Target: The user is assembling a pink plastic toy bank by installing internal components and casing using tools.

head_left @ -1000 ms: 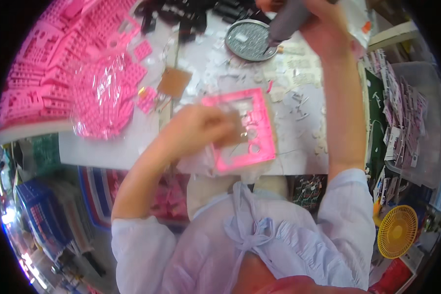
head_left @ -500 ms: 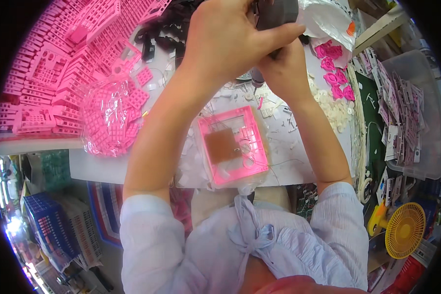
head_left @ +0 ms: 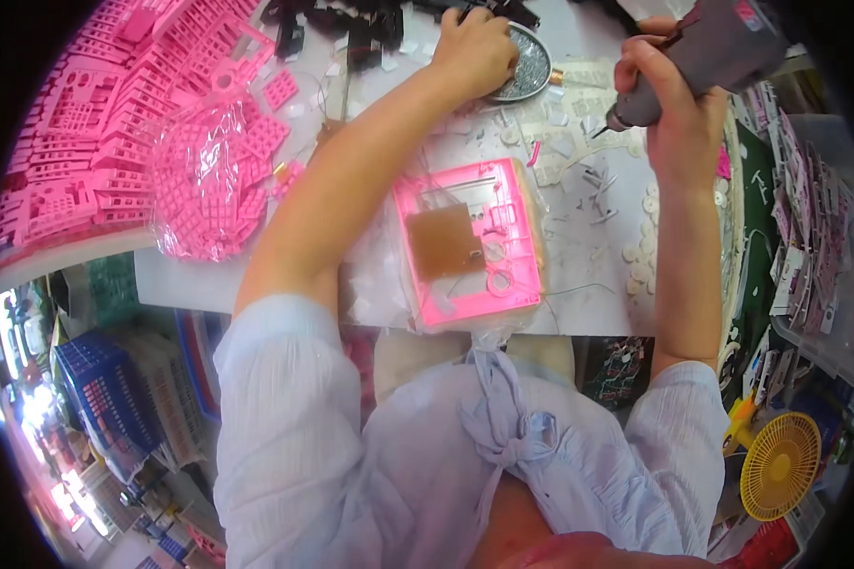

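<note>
In my right hand (head_left: 678, 114) is a dark grey electric screwdriver (head_left: 707, 66), its thin bit pointing down and left over the table. My left hand (head_left: 474, 57) is beside a round metal dish (head_left: 529, 66) of small silvery pieces, overlapping its left edge. Its fingers are curled and the fingertips hidden, so what they hold cannot be made out. Between my forearms, near the table's front edge, lies a pink plastic casing (head_left: 522, 204), open side up, on a plastic-wrapped pad. A brown square (head_left: 444, 241) and thin wires lie in the casing.
Pink casings (head_left: 85, 123) are stacked at the left, beside a clear bag of pink gridded pieces (head_left: 204, 204). Black parts (head_left: 370, 38) lie at the back. White discs (head_left: 643, 247) and small pale pieces (head_left: 598, 190) are scattered right. A yellow fan (head_left: 780, 465) stands lower right.
My hands, close together around the dark tool before, are now apart. The right has moved right with the screwdriver; the left is now at the metal dish. The view has shifted slightly.
</note>
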`<state>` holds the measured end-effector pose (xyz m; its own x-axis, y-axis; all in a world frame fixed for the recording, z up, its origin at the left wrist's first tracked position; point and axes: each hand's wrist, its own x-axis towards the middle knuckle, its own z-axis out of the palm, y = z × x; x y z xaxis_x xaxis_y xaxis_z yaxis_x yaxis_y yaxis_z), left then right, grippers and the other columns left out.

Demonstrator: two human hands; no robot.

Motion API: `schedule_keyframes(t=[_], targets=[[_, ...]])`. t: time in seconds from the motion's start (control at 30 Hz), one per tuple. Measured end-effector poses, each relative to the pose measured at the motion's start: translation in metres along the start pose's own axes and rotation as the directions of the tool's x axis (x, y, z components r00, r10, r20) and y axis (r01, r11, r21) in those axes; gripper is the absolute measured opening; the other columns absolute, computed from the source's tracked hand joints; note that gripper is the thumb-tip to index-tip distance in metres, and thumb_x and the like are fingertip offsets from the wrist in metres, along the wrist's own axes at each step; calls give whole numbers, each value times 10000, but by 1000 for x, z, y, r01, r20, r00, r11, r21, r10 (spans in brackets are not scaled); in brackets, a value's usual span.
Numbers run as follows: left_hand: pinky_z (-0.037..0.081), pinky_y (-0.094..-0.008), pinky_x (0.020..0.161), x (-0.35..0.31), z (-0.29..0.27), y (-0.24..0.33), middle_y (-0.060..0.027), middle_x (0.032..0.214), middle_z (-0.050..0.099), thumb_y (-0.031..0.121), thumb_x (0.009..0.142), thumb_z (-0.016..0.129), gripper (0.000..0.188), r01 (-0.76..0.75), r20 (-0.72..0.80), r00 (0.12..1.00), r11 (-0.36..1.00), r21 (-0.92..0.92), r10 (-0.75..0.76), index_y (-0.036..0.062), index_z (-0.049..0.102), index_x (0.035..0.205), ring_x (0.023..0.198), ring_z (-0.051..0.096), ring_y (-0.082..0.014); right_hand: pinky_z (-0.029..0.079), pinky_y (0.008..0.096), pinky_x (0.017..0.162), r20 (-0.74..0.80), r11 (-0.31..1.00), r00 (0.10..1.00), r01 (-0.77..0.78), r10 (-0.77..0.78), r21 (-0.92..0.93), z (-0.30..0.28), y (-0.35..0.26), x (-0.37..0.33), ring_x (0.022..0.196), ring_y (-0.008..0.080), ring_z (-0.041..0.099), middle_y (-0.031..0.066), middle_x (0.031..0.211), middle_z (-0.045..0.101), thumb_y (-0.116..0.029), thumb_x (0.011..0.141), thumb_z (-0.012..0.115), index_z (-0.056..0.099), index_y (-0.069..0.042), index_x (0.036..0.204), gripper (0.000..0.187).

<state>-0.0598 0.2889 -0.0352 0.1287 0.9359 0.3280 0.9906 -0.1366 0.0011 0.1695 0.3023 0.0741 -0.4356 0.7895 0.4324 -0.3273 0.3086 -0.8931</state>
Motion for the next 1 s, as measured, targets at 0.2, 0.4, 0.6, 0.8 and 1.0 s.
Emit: schedule_keyframes(t=[0.2,0.4,0.6,0.8,1.0], targets=[[395,-461,864,3,-9,3,-57,862,673,287,847,622,238,-36,-185,982,999,-35,29,88,752,844,943,604,-255,470,309,716,138,999,990,-11,15,-31,2,0,-16,758,178,613,94,849,644,-102,953,627,536,80,1181,306],[427,-474,798,17,-16,6,-96,831,717,273,876,579,248,-9,100,995,997,78,1,102,736,788,849,666,-281,505,283,636,155,999,988,-2,-6,54,27,0,-24,664,144,625,92,820,665,-119,913,672,546,34,1181,333],[442,-505,820,-8,-40,14,-137,778,728,276,877,594,259,47,-299,952,996,-78,-68,87,750,794,786,696,-318,476,367,730,144,976,985,-117,91,183,33,-2,-32,690,153,554,42,768,562,-106,982,548,539,-7,1215,254],[363,-471,919,-138,-103,86,1,792,633,157,834,731,60,-63,-94,995,836,-545,13,155,698,885,806,616,-199,447,310,665,441,875,894,-146,-83,461,37,-39,-58,593,94,484,-50,670,501,-226,977,561,532,-136,1207,249],[359,-431,904,-186,-114,114,-5,792,677,134,839,736,55,157,-2,967,604,-782,-255,129,695,875,787,644,-187,422,279,555,506,902,855,-128,-111,413,60,-46,-79,497,84,444,-60,625,487,-291,959,618,492,-154,1161,274]])
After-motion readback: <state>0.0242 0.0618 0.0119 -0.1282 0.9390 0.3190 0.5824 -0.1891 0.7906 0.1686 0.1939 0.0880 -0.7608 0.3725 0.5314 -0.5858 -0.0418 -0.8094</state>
